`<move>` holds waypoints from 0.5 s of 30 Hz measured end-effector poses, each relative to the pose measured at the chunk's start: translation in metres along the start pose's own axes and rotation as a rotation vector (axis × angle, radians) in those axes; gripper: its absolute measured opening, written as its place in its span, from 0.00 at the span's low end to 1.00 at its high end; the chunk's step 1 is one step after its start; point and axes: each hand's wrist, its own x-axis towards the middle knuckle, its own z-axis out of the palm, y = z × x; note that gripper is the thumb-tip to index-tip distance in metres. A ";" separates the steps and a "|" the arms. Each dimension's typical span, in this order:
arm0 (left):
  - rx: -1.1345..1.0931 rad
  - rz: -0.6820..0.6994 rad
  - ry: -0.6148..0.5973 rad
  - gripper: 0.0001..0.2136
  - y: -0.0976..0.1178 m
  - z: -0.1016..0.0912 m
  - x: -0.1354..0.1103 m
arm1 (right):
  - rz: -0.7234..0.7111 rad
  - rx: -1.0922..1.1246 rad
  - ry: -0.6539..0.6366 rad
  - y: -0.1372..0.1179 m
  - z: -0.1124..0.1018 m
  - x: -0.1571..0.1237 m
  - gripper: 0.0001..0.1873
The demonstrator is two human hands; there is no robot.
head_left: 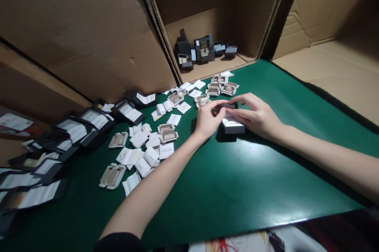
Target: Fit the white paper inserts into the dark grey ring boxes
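A small black box (233,129) with a white lining or insert rests on the green table in front of me. At its far end is a small dark flat piece (229,106), partly covered by my fingers. My left hand (209,117) is closed, with thumb and fingertips pinching the left end of this piece. From the other side my right hand (259,117) bends over the box, its fingertips closed on the piece's right end and its palm beside the box. Whether the piece is joined to the box cannot be made out.
Several pulp trays (167,133) and white folded papers (139,138) lie scattered left of my hands. Further left stand rows of black boxes (94,118) with white inserts. An open cardboard carton (207,68) at the back holds several small black boxes (203,49).
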 end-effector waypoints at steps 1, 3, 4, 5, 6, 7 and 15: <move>0.013 0.007 -0.001 0.11 0.000 0.000 0.000 | 0.003 0.013 0.000 0.000 0.000 0.000 0.06; 0.037 0.023 -0.006 0.12 0.000 0.000 0.000 | 0.006 0.046 -0.001 -0.001 0.000 0.000 0.06; 0.051 0.032 -0.009 0.12 0.001 0.000 0.000 | 0.016 0.070 -0.002 -0.001 0.000 0.000 0.06; 0.067 0.040 -0.011 0.12 0.002 -0.001 -0.001 | 0.038 0.101 -0.002 -0.002 0.000 0.001 0.07; 0.085 0.049 -0.014 0.12 0.003 -0.001 -0.001 | 0.078 0.143 0.003 -0.002 0.000 0.001 0.08; 0.103 0.061 -0.017 0.12 0.004 0.000 -0.001 | 0.138 0.195 0.018 -0.003 0.000 0.001 0.09; 0.155 0.145 -0.069 0.16 0.012 0.001 -0.004 | 0.525 0.396 -0.077 -0.006 -0.001 0.003 0.08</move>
